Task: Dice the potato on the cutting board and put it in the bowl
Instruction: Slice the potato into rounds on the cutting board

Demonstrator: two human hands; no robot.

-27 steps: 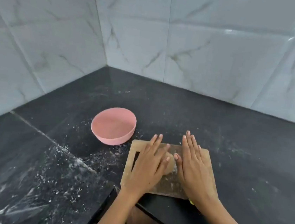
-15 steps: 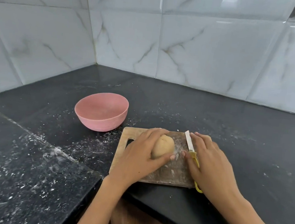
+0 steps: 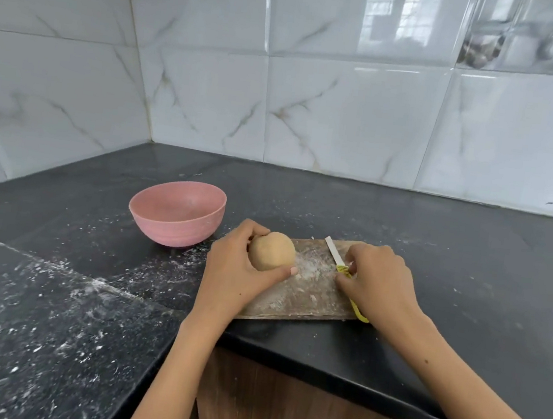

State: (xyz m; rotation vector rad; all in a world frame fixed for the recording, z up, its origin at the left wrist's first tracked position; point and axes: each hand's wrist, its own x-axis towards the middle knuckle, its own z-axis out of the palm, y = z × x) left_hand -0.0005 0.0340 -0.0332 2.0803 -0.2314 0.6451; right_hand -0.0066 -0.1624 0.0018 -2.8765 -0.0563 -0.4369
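On the cutting board [image 3: 307, 292] your left hand [image 3: 236, 273] is now gripping the whole potato [image 3: 272, 251], fingers curled, while your right hand [image 3: 375, 282] is closing around the knife [image 3: 340, 261], so cutting's next; bowl [image 3: 178, 212] waiting.

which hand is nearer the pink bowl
Left. The left hand grips the potato just right of the pink bowl; the right hand holds the knife farther right across the cutting board.

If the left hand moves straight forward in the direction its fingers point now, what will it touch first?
The left hand already holds the potato in its grip, so that comes first. Beyond it the line runs over the cutting board toward the knife and the right hand, though depth is uncertain.
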